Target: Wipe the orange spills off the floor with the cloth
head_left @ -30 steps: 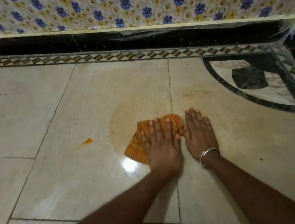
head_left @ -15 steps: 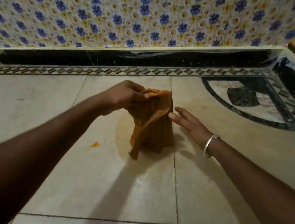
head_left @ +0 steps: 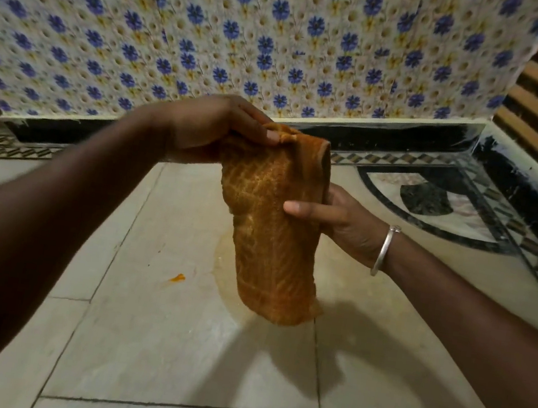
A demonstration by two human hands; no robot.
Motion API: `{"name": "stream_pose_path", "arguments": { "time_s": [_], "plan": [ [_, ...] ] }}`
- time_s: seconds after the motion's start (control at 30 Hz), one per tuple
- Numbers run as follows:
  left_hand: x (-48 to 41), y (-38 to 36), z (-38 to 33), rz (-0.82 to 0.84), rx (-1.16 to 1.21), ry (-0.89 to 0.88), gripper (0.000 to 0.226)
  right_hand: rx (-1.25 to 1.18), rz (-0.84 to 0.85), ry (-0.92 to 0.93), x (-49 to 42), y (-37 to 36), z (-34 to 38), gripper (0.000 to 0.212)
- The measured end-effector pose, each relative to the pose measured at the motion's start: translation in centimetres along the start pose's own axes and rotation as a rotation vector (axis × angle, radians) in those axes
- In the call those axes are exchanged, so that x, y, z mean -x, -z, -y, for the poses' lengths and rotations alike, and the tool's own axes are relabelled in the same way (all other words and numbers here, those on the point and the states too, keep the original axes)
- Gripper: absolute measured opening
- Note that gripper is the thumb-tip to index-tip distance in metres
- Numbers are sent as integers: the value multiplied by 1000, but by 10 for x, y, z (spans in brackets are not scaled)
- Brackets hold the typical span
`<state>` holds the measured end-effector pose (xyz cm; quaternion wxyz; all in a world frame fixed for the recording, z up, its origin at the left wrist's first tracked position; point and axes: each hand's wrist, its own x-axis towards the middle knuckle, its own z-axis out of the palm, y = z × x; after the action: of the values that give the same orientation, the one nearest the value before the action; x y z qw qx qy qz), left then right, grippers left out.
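Head view: the orange cloth (head_left: 269,238) hangs above the middle tiles of the floor (head_left: 171,345). Its bunched top edge is pinched in the left grip (head_left: 215,130), thumb on the near side and fingers curled over the top. The right grip (head_left: 338,220) pinches the cloth's right edge midway down, with the thumb pressed across the front and the other fingers hidden behind the fabric. A silver bangle (head_left: 383,251) circles the right wrist. A small orange spill (head_left: 177,277) lies on the floor left of the cloth's lower end. A faint orange-rimmed wet patch (head_left: 222,266) beside it is mostly covered by the hanging cloth. Whether the cloth's bottom touches the floor is hard to tell. Both forearms are cut off by the picture's edges. The flowered wall tiles (head_left: 250,28) look blurred.
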<state>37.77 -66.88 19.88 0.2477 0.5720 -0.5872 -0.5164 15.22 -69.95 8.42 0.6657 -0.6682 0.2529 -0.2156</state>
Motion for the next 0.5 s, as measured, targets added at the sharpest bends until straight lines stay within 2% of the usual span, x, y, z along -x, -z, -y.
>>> {"name": "stream_pose_path", "arguments": {
  "time_s": [0.07,0.17,0.23,0.33,0.43,0.5],
  "plan": [
    [-4,-2,18,-73,158,1,43,-144,-64,-6,-4,-7,0,49],
    [-12,-35,73,-252,561,89,79,-394,-249,-36,-10,-17,-7,40],
    [-14,-67,111,-229,711,193,94,-477,-379,-82,-12,-17,-13,28],
    [-17,-96,137,-201,619,215,82,-412,-499,-207,-8,-10,-27,36],
    [-19,-106,131,-223,592,217,91,-401,-503,-281,-1,-3,-42,46],
    [-18,-108,131,-178,663,253,97,-452,-472,-262,3,-1,-47,47]
  ]
}}
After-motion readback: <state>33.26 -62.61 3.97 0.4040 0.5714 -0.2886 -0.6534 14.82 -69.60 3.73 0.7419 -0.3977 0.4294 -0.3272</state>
